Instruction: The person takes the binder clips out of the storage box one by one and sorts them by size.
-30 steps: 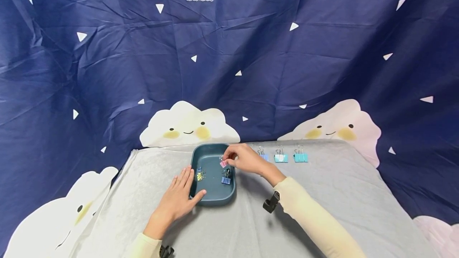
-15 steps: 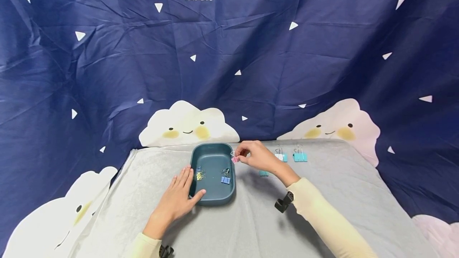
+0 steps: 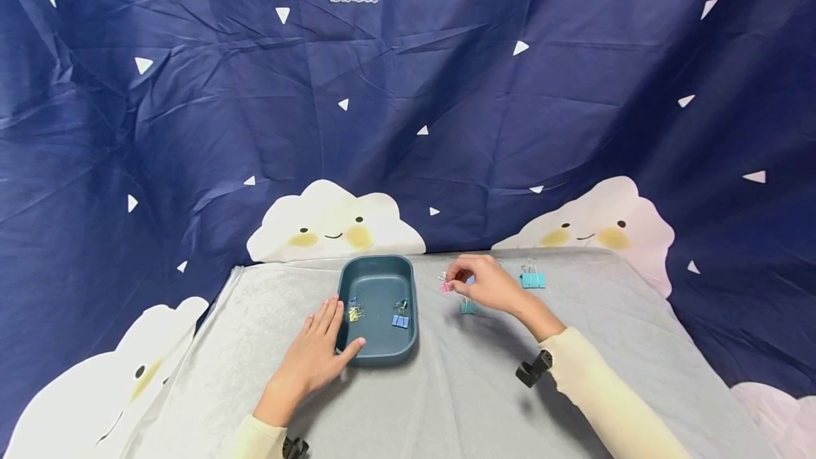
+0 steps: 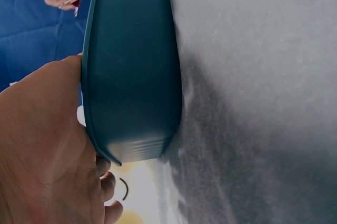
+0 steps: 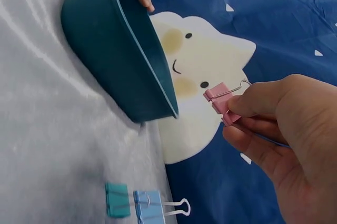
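Observation:
My right hand pinches a small pink binder clip between thumb and fingertips, held up to the right of a dark teal tray. On the tray's left rim rests my left hand, its fingers straight and the thumb over the near corner. Inside the tray lie a yellow patterned binder clip at the left and a blue binder clip at the right. Just below my right hand, a teal binder clip lies on the cloth.
A larger turquoise binder clip lies at the back right. In the right wrist view a light blue binder clip sits beside the teal one. Grey cloth covers the table, and a dark blue curtain with printed clouds hangs behind.
My right hand has moved right with the pink binder clip, from above the tray to past its right rim. The left hand stays on the tray.

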Action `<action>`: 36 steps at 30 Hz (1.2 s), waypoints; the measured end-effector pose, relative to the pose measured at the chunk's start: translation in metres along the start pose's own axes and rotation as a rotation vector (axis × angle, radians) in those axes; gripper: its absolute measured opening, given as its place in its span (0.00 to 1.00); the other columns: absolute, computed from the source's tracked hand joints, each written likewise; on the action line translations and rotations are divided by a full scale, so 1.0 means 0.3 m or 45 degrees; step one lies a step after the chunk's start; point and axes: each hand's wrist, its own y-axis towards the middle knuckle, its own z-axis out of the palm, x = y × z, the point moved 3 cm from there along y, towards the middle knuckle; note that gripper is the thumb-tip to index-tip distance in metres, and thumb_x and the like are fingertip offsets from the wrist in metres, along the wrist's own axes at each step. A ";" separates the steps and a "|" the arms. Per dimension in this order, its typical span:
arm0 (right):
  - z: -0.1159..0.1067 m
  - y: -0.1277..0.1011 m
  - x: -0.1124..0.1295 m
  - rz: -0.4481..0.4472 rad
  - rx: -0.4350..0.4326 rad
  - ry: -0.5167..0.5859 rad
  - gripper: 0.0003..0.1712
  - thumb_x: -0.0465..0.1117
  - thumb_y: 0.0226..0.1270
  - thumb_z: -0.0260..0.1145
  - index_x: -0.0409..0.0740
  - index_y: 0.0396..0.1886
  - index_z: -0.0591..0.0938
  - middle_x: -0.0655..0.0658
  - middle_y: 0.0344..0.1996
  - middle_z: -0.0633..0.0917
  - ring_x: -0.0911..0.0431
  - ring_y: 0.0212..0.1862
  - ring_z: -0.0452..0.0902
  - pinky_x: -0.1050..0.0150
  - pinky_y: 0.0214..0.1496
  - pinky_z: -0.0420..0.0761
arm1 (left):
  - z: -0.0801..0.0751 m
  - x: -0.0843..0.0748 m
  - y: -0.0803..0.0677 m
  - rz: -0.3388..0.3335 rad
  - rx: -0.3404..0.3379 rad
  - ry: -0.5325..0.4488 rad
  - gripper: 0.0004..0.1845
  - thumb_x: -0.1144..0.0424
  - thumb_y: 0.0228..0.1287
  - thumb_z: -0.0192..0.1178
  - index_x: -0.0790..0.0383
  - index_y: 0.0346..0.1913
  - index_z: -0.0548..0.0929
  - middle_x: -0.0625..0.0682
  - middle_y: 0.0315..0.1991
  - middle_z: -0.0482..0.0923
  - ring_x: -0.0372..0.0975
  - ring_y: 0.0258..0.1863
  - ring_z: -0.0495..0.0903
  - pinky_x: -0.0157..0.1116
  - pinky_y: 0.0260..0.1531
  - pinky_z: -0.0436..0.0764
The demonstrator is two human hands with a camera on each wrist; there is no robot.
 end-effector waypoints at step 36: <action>-0.113 -0.272 -0.242 0.313 -0.149 -0.014 0.08 0.25 0.62 0.74 0.42 0.35 0.89 0.47 0.35 0.90 0.64 0.37 0.82 0.67 0.44 0.88 | 0.002 0.002 -0.003 0.006 -0.030 0.004 0.51 0.31 0.77 0.50 0.70 0.84 0.57 0.62 0.87 0.51 0.56 0.87 0.51 0.59 0.84 0.57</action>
